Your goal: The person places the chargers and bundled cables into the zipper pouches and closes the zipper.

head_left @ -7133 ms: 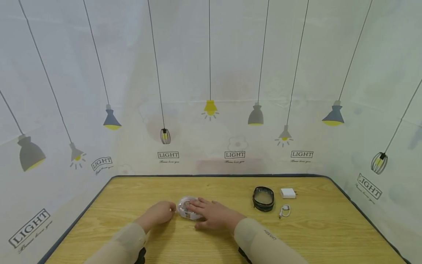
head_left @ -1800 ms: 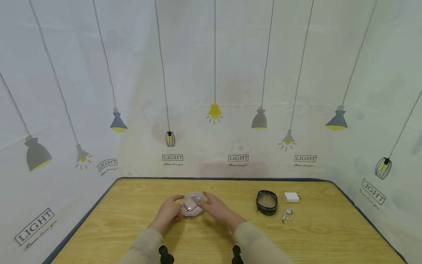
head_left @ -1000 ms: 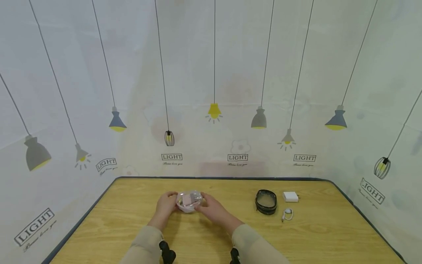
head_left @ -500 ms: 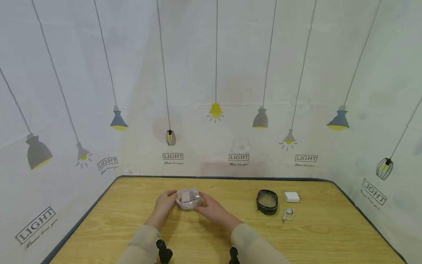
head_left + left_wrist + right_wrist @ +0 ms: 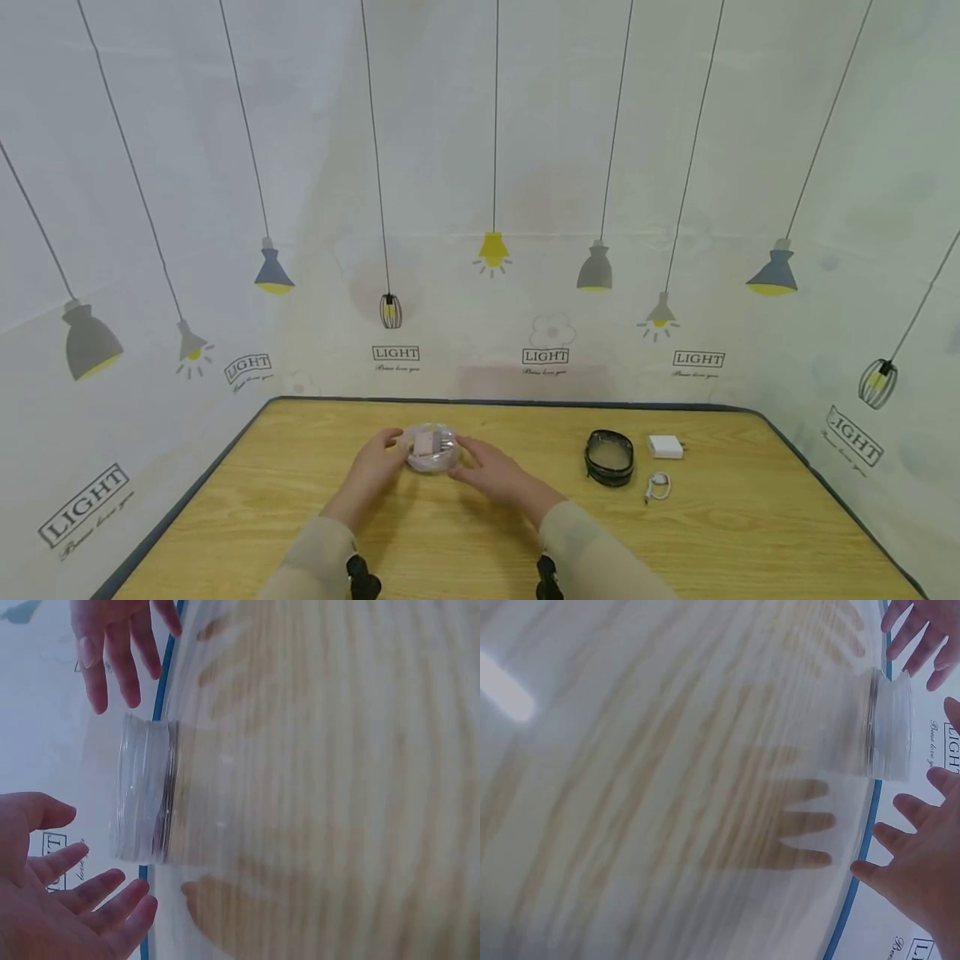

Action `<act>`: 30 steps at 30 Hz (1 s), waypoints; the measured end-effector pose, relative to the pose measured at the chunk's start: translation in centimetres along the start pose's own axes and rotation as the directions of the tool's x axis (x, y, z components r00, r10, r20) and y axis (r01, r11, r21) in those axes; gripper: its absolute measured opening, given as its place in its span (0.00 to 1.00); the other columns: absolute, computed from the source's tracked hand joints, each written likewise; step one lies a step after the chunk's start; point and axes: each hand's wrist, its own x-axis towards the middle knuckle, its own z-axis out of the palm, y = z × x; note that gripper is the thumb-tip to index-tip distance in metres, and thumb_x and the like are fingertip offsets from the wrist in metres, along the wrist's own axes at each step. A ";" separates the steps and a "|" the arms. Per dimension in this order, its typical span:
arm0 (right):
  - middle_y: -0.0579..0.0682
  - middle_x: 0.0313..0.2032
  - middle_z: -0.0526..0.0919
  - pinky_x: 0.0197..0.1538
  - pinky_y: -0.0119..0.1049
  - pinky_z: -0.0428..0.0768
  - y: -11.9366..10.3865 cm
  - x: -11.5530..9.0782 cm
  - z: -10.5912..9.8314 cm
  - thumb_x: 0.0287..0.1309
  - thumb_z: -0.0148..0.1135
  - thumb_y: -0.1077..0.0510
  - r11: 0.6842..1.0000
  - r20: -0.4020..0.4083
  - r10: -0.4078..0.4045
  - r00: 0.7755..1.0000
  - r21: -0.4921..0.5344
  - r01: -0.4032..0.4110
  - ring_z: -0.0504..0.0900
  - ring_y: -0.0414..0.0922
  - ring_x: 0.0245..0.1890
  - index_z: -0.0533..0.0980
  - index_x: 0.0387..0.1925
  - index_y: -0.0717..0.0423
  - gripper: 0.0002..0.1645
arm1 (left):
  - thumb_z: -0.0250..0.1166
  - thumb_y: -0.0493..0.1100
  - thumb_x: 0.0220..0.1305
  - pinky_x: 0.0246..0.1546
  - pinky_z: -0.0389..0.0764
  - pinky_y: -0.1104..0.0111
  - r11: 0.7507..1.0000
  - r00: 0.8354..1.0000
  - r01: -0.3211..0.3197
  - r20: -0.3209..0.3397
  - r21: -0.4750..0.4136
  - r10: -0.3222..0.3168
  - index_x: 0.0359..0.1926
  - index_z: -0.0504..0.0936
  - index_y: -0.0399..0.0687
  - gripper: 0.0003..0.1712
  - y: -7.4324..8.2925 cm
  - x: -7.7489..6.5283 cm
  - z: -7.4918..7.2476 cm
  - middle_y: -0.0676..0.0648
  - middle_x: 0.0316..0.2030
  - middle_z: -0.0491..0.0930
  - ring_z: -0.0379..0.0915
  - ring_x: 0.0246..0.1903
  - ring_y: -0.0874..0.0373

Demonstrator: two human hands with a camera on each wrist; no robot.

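Note:
A round clear plastic case (image 5: 432, 461) lies flat on the wooden table, left of centre. Inside it I see a pinkish charger block (image 5: 427, 443) and what looks like a coiled pale cable. My left hand (image 5: 372, 465) is at the case's left side, and my right hand (image 5: 495, 472) is at its right. In the left wrist view the case (image 5: 146, 791) stands apart from the spread fingers of my left hand (image 5: 71, 892). The right wrist view shows a gap between the case (image 5: 891, 726) and my right hand (image 5: 922, 851), its fingers extended.
To the right on the table (image 5: 750, 517) stand a round black-rimmed case (image 5: 609, 479), a white charger block (image 5: 665, 447) and a short white cable (image 5: 659, 485). Lamp-printed sheeting (image 5: 450, 167) rises behind the table's dark far edge.
Seven seconds ago my right hand lay over the clear case. Later both hands held it by the sides, tilting it. Now it lies flat, and my fingers have come away from it.

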 end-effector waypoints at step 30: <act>0.58 0.65 0.69 0.61 0.61 0.65 3.4 -8.0 -5.1 0.65 0.59 0.44 0.992 0.021 -0.101 0.995 -0.077 0.102 0.66 0.60 0.65 0.65 0.68 0.59 0.37 | 0.61 0.40 0.59 0.35 0.77 0.55 0.985 0.982 -0.157 0.117 0.075 0.147 0.51 0.80 0.40 0.18 6.4 -5.2 7.4 0.44 0.38 0.80 0.76 0.35 0.51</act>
